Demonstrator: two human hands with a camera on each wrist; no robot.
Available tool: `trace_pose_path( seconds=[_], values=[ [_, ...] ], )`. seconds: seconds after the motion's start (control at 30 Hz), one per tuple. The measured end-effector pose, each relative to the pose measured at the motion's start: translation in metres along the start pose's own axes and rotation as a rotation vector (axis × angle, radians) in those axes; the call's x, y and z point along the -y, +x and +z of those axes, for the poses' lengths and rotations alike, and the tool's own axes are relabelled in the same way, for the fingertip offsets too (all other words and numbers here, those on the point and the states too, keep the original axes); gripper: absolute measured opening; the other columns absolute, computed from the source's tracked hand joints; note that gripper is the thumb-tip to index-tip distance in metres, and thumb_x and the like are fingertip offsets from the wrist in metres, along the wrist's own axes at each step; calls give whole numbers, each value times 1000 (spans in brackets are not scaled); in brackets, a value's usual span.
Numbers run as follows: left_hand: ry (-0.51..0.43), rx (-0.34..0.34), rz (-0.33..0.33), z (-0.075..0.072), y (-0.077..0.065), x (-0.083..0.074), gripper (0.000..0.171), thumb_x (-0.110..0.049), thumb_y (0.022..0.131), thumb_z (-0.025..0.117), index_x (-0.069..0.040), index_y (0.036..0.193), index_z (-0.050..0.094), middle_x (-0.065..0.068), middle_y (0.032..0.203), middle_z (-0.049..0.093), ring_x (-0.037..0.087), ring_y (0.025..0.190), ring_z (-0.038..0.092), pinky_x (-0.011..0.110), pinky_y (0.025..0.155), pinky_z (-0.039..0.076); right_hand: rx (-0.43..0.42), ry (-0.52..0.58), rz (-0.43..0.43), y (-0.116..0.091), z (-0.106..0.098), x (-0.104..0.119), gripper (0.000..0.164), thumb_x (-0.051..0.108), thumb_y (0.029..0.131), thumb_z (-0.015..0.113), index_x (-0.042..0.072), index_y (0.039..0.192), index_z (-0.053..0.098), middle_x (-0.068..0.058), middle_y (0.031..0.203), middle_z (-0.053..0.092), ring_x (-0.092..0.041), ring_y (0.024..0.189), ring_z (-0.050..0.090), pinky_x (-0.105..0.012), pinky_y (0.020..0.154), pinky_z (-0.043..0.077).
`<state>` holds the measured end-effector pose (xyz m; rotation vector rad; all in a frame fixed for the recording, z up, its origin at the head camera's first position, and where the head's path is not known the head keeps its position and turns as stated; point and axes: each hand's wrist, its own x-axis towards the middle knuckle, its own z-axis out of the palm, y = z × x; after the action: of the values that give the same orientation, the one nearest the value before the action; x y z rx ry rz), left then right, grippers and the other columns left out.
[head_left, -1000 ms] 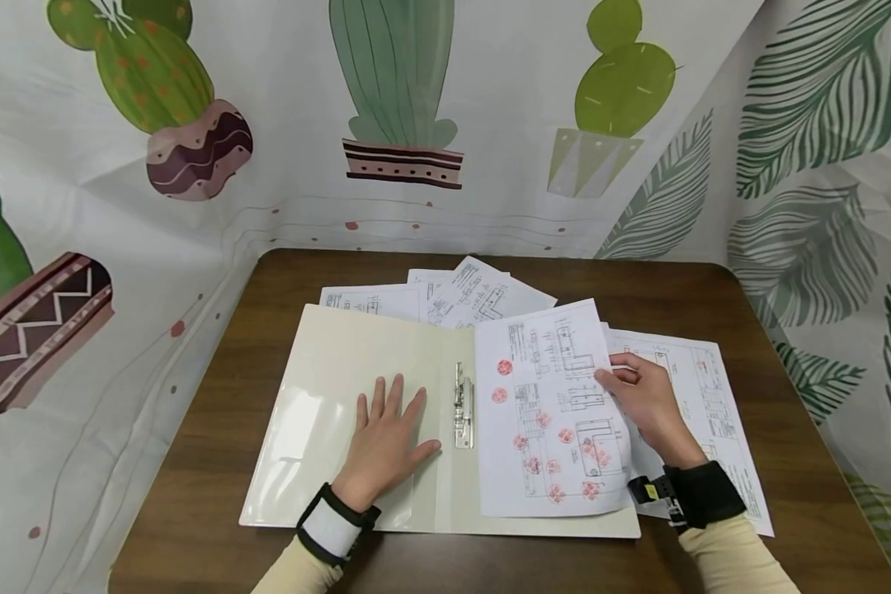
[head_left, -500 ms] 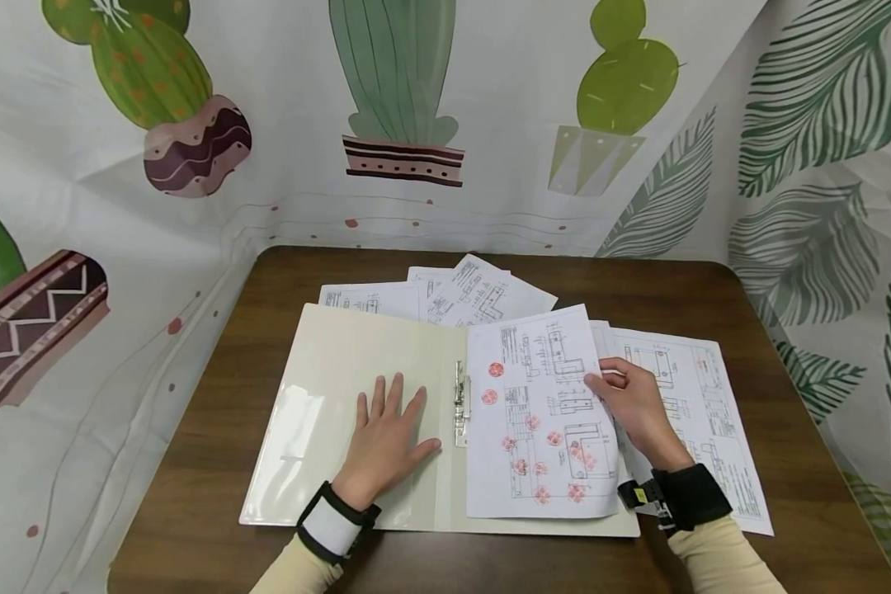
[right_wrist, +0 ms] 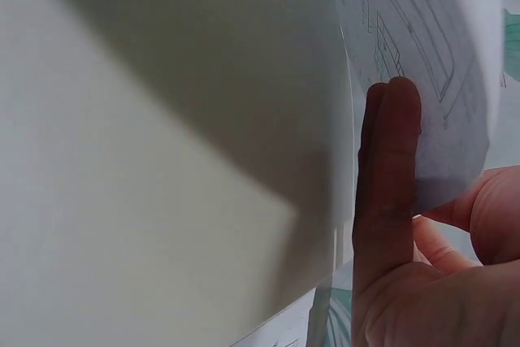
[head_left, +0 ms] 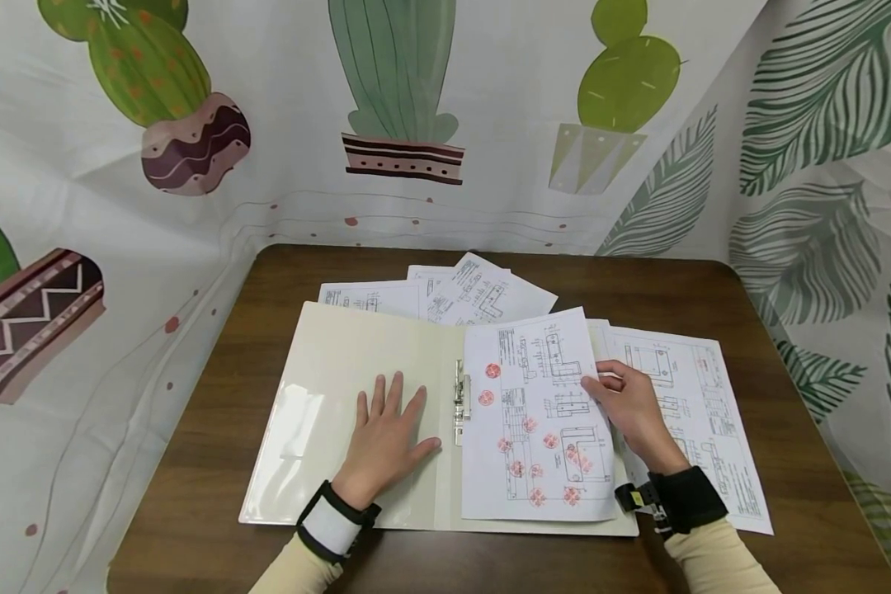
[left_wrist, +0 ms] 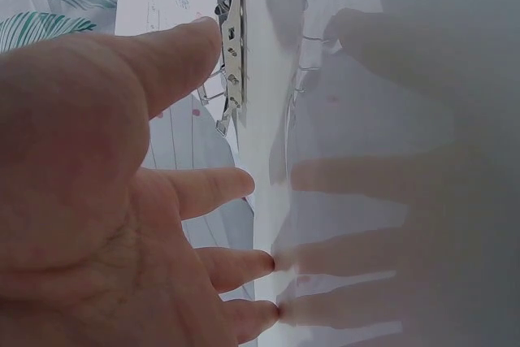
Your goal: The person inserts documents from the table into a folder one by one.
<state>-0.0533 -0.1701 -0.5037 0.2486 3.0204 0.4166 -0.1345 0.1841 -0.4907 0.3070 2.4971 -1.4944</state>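
A cream file folder (head_left: 327, 396) lies spread flat, with a metal clip (head_left: 459, 403) along its spine. My left hand (head_left: 380, 445) rests on its left cover, fingers spread and straight; in the left wrist view the fingertips (left_wrist: 264, 262) meet the glossy cover. My right hand (head_left: 634, 408) pinches the right edge of a printed drawing sheet (head_left: 527, 462) with red stamps. That sheet is over the folder's right cover, its left edge right at the clip. In the right wrist view the sheet (right_wrist: 455, 119) curves up off the cover between thumb and fingers.
More drawing sheets (head_left: 490, 290) stick out behind the folder's top edge. Another drawing sheet (head_left: 705, 429) lies at the right, partly under the folder and below my right forearm. The brown table (head_left: 186, 462) meets a cactus-print cloth (head_left: 289, 124) at the back.
My right hand has moved left with the stamped sheet, bringing its left edge up to the metal clip. The left hand has stayed in place on the cover.
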Motion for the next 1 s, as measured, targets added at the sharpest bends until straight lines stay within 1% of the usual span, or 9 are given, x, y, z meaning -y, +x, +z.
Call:
trace_pose_path(
  seconds=[0.3, 0.6, 0.7, 0.83, 0.93, 1.0],
  values=[
    [-6, 1, -4, 0, 0, 0, 75, -48, 90, 76, -8, 149, 53, 30, 161, 31, 52, 151, 19, 72, 116, 18, 2, -12, -6, 0, 3, -2, 39, 22, 102, 65, 4, 136, 60, -19, 111, 71, -19, 81, 71, -27, 66, 55],
    [-12, -8, 1, 0, 0, 0, 74, -47, 90, 76, -8, 148, 54, 31, 160, 31, 53, 150, 20, 72, 116, 18, -20, -70, -25, 0, 6, -4, 38, 21, 102, 66, 4, 135, 61, -18, 109, 71, -21, 82, 69, -28, 65, 52],
    [-14, -11, 4, 0, 0, 0, 74, -47, 90, 76, -7, 149, 54, 32, 160, 31, 53, 150, 20, 72, 116, 18, -49, -125, -59, -1, 6, -4, 37, 21, 101, 67, 3, 133, 63, -19, 108, 71, -24, 83, 67, -29, 66, 50],
    [-16, -9, 6, -1, 0, 0, 74, -47, 90, 76, -7, 149, 54, 32, 160, 31, 53, 151, 20, 72, 116, 18, -86, -253, -139, -2, 6, -4, 38, 22, 100, 67, 0, 131, 65, -21, 107, 71, -27, 84, 66, -30, 64, 49],
    [-20, -5, 6, -1, 0, -1, 74, -47, 90, 76, -7, 148, 54, 32, 161, 30, 53, 151, 19, 72, 116, 18, -88, -336, -181, -4, 5, -2, 40, 21, 101, 66, -1, 134, 63, -21, 107, 70, -29, 83, 66, -31, 61, 49],
    [-21, -2, 4, -1, 0, -1, 74, -47, 90, 76, -7, 149, 54, 32, 161, 30, 53, 151, 19, 72, 116, 18, -82, -372, -191, -5, 4, -1, 42, 20, 101, 65, -1, 137, 61, -21, 106, 70, -28, 82, 65, -32, 59, 48]
  ],
)
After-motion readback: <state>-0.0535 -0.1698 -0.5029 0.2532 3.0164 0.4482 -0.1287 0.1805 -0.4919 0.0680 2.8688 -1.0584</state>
